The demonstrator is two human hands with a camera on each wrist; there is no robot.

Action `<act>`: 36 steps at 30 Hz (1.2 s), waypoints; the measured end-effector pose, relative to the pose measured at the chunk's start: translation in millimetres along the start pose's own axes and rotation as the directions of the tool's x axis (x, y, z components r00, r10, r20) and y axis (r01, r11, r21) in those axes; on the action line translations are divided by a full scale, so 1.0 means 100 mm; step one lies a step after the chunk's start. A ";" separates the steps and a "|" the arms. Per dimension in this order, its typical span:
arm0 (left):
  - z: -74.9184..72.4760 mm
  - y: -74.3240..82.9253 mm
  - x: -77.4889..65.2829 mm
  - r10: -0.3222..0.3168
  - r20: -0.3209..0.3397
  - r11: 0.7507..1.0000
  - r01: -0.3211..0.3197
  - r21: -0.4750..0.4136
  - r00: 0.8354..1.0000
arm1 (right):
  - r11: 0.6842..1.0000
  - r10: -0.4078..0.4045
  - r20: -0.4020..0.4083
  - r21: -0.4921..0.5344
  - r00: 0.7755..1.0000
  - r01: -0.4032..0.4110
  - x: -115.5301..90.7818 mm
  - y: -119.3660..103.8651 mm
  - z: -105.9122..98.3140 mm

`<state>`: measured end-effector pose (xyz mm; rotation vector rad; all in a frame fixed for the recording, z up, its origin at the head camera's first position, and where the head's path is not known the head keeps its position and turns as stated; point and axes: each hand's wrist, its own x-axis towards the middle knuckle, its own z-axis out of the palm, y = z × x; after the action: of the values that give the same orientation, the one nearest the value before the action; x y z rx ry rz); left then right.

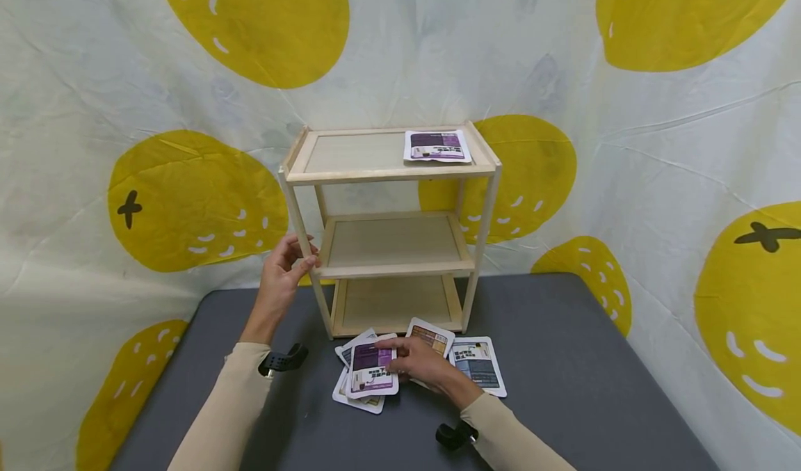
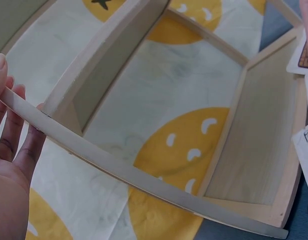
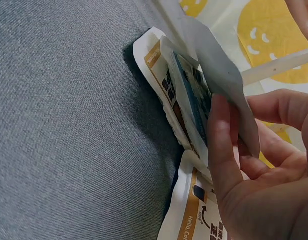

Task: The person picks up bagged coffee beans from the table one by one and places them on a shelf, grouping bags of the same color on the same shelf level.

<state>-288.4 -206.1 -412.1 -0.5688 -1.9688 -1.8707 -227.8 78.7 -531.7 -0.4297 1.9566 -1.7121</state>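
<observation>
A light wooden three-tier shelf (image 1: 394,272) stands at the back of the dark grey table. My left hand (image 1: 279,280) holds its left front post (image 2: 113,167) at middle-shelf height, thumb on one side and fingers on the other. In front of the shelf, my right hand (image 1: 428,365) pinches a flat purple-and-white packet (image 1: 366,366) by its right edge. In the right wrist view that packet (image 3: 219,62) is tilted up, its plain silvery back showing, over other packets (image 3: 159,65). Several packets lie partly hidden beneath it, including a white-edged one (image 1: 366,403).
An orange-brown packet (image 1: 432,333) lies against the shelf's base, and a dark blue-and-white packet (image 1: 482,370) lies right of my hand. One purple packet (image 1: 436,145) rests on the top tier's right side. A white cloth with yellow fruit shapes (image 1: 388,53) hangs behind the table (image 1: 576,387).
</observation>
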 end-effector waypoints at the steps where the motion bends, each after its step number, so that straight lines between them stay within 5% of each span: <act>1: 0.00 0.00 0.00 -0.001 0.000 1.000 0.001 0.001 1.000 | 1.000 0.001 0.004 -0.001 1.000 -0.001 0.00 0.00 0.00; 16: 0.01 0.01 0.00 -0.019 -0.022 1.000 0.020 0.017 1.000 | 0.988 -0.031 -0.037 0.153 0.999 0.036 0.01 0.02 -0.07; 22: 0.01 0.00 0.00 -0.014 -0.018 1.000 0.015 0.019 1.000 | 0.990 -0.034 -0.058 0.135 0.998 0.041 -0.02 -0.02 -0.10; 36: 0.01 0.00 0.00 -0.030 -0.025 0.999 0.031 0.021 0.999 | 0.984 -0.092 0.020 0.157 0.996 0.088 -0.08 -0.24 -0.18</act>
<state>-288.2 -205.5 -411.8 -0.5096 -1.9900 -1.8630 -233.1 94.3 -504.9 -0.4878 1.7927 -1.8905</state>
